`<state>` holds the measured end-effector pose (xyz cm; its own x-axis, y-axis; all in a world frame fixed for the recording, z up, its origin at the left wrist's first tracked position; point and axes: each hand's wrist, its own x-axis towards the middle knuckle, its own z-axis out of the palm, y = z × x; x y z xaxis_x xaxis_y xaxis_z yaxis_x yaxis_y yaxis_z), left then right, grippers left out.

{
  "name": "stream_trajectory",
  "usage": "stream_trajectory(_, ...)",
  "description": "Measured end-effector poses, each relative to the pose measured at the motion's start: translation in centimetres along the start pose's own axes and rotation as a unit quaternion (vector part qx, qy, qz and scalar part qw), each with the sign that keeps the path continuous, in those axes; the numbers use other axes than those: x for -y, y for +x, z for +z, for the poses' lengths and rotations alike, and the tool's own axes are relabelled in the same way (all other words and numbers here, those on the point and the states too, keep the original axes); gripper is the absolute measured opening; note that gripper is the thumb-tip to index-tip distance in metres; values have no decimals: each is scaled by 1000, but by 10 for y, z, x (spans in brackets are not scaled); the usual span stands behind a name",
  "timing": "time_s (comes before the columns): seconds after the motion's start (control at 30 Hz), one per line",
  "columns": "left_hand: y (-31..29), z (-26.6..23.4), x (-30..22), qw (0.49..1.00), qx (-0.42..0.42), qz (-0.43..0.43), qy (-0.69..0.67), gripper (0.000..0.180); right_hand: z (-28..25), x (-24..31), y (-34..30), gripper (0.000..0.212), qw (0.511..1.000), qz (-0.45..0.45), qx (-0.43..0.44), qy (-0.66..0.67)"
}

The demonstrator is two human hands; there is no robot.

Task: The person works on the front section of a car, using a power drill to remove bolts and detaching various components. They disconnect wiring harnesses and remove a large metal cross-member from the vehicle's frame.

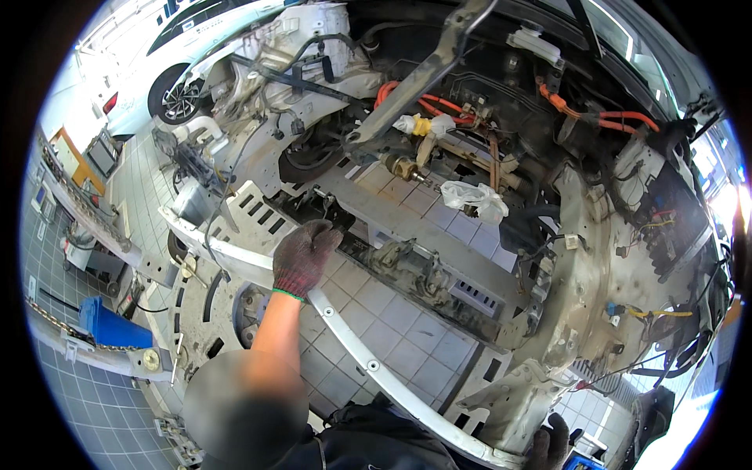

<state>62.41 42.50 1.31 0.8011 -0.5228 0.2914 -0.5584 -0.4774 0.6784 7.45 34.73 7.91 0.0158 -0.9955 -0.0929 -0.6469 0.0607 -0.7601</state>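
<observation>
My left hand (304, 254), in a dark knitted glove with a green-edged cuff, reaches forward over a white curved metal bar (351, 342). Its fingers are curled closed beside a black bracket (317, 205) on the dirty crossmember (411, 270) of a stripped car front. Whatever lies inside those fingers is hidden. Low at the right, my right hand (550, 440), also gloved, is partly cut off by the lower edge. Its visible fingers stand apart near the bar's right end and a bent body panel (513, 399), with nothing seen in them.
Orange cables (560, 103), a metal strut (423, 70) and a white plastic-wrapped part (475, 201) fill the engine bay. Slotted metal plates (258, 207) flank the tiled floor. A blue bin (117, 323) stands left; a white car (184, 47) is parked behind.
</observation>
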Motion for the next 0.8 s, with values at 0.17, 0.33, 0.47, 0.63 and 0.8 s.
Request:
stream_trajectory(0.17, -2, 0, 4, 999, -14, 2, -29, 49, 2, -9, 4, 42, 996, 36, 20, 77)
stream_trajectory(0.33, -3, 0, 7, 999, -9, -6, -36, 47, 0, -21, 11, 51, 995, -86, 36, -38)
stream_trajectory(0.47, -2, -1, 8, 999, -17, 14, -25, 47, -4, -17, 16, 53, 919, -266, -24, -290)
stream_trajectory(0.63, -1, -1, 10, 999, -12, 25, -21, 51, 6, -13, 11, 54, 944, -172, 9, -281)
stream_trajectory(0.8, 0, -1, 10, 999, -16, 17, -33, 54, 9, -15, 4, 56, 948, -143, 51, -278)
